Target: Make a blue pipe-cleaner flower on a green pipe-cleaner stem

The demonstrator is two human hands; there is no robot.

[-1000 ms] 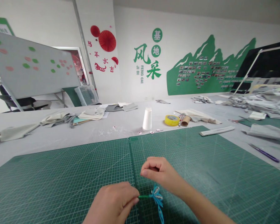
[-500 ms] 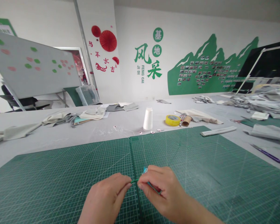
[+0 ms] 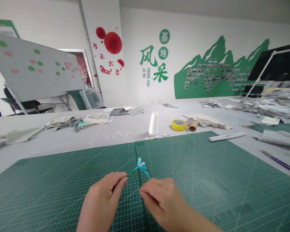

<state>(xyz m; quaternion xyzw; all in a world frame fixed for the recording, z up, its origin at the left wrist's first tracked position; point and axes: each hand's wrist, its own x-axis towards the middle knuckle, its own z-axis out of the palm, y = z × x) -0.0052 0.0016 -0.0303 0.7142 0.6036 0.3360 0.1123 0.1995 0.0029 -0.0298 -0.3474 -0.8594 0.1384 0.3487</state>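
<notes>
Green mats (image 3: 62, 180) on grey table (image 3: 130, 125), white wall (image 3: 135, 32) | left grip (image 3: 103, 193) pinching green stem (image 3: 131, 172) | right grip (image 3: 164, 199) curled, hold unclear

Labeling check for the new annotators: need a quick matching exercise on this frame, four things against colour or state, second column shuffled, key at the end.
Column 1
1. left hand
2. tape
3. cone
4. flower

Column 2
A. white, upright on the table
B. blue with white, above the mat
C. pinches a green stem
D. yellow, lying flat

Pairs: 1-C, 2-D, 3-A, 4-B
</notes>
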